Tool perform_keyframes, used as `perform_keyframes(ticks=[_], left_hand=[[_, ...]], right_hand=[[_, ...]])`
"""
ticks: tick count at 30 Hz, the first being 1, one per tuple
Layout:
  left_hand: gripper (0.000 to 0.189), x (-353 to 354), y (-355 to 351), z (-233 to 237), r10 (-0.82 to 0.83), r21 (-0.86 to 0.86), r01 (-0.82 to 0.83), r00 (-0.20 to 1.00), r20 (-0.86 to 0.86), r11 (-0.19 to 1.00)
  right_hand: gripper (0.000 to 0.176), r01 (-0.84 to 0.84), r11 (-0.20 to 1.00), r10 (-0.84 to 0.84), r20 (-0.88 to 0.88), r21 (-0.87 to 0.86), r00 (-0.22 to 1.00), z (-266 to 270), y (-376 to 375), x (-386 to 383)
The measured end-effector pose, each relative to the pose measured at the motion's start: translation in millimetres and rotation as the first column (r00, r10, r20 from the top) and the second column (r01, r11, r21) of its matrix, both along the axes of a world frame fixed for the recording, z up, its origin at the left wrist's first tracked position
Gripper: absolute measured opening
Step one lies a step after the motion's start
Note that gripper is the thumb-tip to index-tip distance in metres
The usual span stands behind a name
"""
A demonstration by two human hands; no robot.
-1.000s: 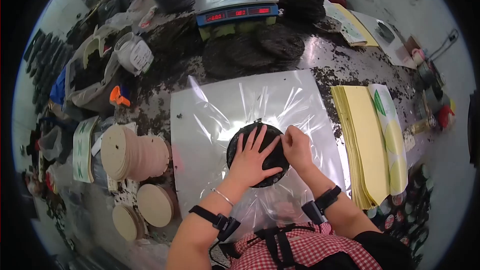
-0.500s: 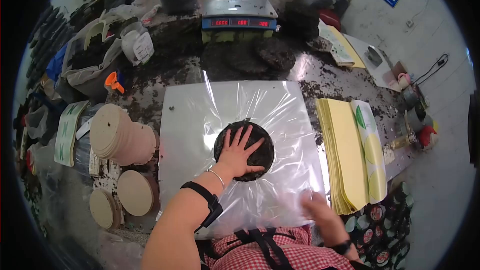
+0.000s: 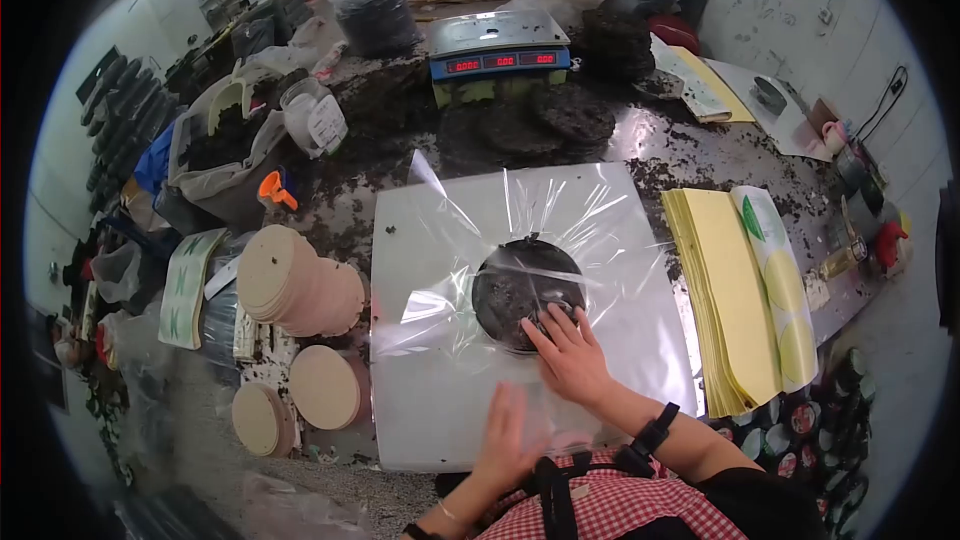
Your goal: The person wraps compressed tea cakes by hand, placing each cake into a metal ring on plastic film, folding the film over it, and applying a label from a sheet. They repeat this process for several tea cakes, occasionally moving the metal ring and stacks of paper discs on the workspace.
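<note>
A round, dark cake of compressed material (image 3: 515,305) lies under clear plastic film (image 3: 445,360) on a pale square board (image 3: 430,425). My right hand (image 3: 575,360) rests on the near right edge of the cake, its fingers stretched out and pressing the film there. Nearer my body, my left hand (image 3: 503,438) is smeared by motion above the board's near edge. Its fingers cannot be made out clearly, nor whether it holds anything. Creases in the film fan outward from the cake.
Stacks of tan round discs (image 3: 325,387) stand to the left. Yellow sheets (image 3: 710,290) lie to the right beside a printed wrap. Behind are a digital scale (image 3: 498,50), flat dark cakes (image 3: 575,112), an orange scoop (image 3: 278,190) and a lined bin (image 3: 220,165) of dark material.
My left hand has left the top of the cake and drawn back toward my body. My right hand has come in from the right onto the cake's edge. The camera view has shifted.
</note>
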State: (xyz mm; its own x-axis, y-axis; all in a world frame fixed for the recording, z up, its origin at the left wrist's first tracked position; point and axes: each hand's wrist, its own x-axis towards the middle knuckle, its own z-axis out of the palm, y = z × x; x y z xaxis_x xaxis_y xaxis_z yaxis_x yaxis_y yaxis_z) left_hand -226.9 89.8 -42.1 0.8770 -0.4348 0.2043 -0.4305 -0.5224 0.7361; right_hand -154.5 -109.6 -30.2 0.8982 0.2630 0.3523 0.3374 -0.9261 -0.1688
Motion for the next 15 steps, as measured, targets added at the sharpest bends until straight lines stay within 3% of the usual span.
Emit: perform_keyframes(ticks=[2,4,5,6,7,8,9,10,11,12,13,14,15], left_hand=[[0.08,50,-8,19,0.084,0.071,-0.101,0.974,0.209,0.992],[0.071,110,-23,15,-0.011,0.172,-0.049,0.942,0.334,0.984],[0.071,132,-32,25,-0.017,0.167,-0.041,0.942,0.334,0.985],[0.058,152,-42,36,-0.064,0.422,0.0,0.989,0.136,0.906],[0.046,163,-50,41,-0.059,0.639,0.089,0.996,-0.069,0.764],[0.046,168,-56,35,-0.079,0.641,0.102,0.995,-0.064,0.761],[0.035,171,-63,20,-0.069,0.663,0.004,0.995,0.071,0.749],[0.024,174,-68,11,-0.042,0.66,-0.111,0.977,0.211,0.743],[0.029,175,-68,8,-0.058,0.507,-0.149,0.927,0.371,0.849],[0.029,184,-72,10,-0.054,0.501,-0.156,0.924,0.379,0.852],[0.03,188,-73,10,-0.082,0.389,-0.096,0.906,0.416,0.916],[0.032,185,-72,9,-0.109,0.278,-0.019,0.892,0.438,0.96],[0.04,187,-69,15,-0.128,0.288,0.074,0.976,0.174,0.955]], right_hand=[[0.056,-0.045,0.998,0.045,-0.007,0.054,0.999,1,-2,13],[0.043,-0.06,0.996,0.076,-0.341,0.059,0.937,21,-3,24],[0.03,-0.045,0.99,0.085,-0.308,0.133,0.947,20,-4,31],[0.03,-0.034,0.992,0.072,-0.309,0.125,0.948,20,-10,29],[0.028,-0.138,0.964,0.184,-0.196,0.226,0.963,21,-16,27],[0.026,-0.243,0.917,0.277,-0.065,0.316,0.959,20,-18,25],[0.023,-0.249,0.869,0.24,0.076,0.427,0.968,25,-17,6],[0.023,-0.252,0.873,0.24,0.083,0.418,0.967,14,-23,-18],[0.028,0.085,0.787,-0.056,-0.066,0.611,0.996,-1,-33,-40],[0.034,0.409,0.561,-0.309,-0.276,0.719,0.91,-12,-39,-46],[0.034,0.419,0.554,-0.318,-0.282,0.719,0.905,-21,-41,-29],[0.044,0.508,0.372,-0.381,-0.372,0.777,0.847,-35,-43,-3],[0.056,0.575,0.179,-0.42,-0.467,0.798,0.778,-48,-45,20]])
